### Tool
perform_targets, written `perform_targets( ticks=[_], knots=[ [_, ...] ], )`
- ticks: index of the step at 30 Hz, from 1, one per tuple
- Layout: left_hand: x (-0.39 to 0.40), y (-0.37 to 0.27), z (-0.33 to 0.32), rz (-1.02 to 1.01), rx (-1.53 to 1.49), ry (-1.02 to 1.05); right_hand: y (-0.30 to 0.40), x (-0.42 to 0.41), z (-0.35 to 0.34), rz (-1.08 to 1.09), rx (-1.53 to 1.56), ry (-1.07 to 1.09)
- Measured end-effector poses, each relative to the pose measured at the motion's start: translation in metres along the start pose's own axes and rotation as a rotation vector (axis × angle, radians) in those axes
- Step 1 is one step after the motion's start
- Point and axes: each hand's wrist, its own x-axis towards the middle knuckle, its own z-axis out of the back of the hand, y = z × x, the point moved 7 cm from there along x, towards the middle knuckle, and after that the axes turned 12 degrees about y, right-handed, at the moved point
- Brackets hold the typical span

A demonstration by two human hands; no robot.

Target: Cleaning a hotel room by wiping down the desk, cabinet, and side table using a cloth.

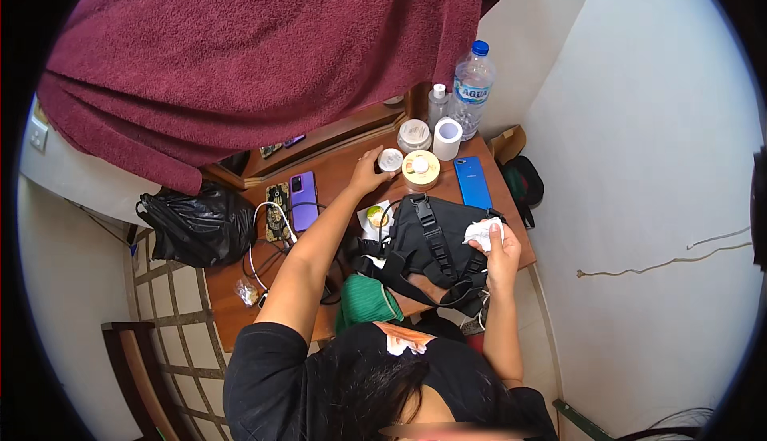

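My left hand reaches over the wooden table with its thumb and fingers around a small round jar with a white lid. Right beside that jar stands a wider tub with a yellow label. Crumpled white tissue is pinched in my right hand, raised over the right side of a black strapped bag or harness with plastic buckles. Behind the two jars are a clear tub with a pale lid and a white paper roll.
A blue phone lies near the wooden table's right edge. At the back stand a water bottle and a smaller clear bottle. Leftward are a purple phone, cables, and a black plastic bag. A maroon towel hangs over a mirror.
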Motion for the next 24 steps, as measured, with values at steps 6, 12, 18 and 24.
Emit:
perform_targets(
  ticks=[6, 12, 18, 24],
  knots=[
    [-0.023, 0.001, 0.026, 0.124, -0.013, 0.021, -0.005, 0.005, -0.008, -0.019, -0.005, 0.011],
    [-0.076, 0.001, 0.01, 0.555, 0.076, 0.611, -0.014, 0.007, -0.025, -0.038, 0.002, 0.041],
    [-0.086, 0.012, -0.01, 0.541, 0.034, 0.603, -0.012, 0.006, -0.043, -0.021, -0.029, 0.1],
    [-0.079, 0.011, -0.011, 0.437, 0.038, 0.478, -0.01, 0.001, -0.039, -0.009, -0.058, 0.075]
  ],
)
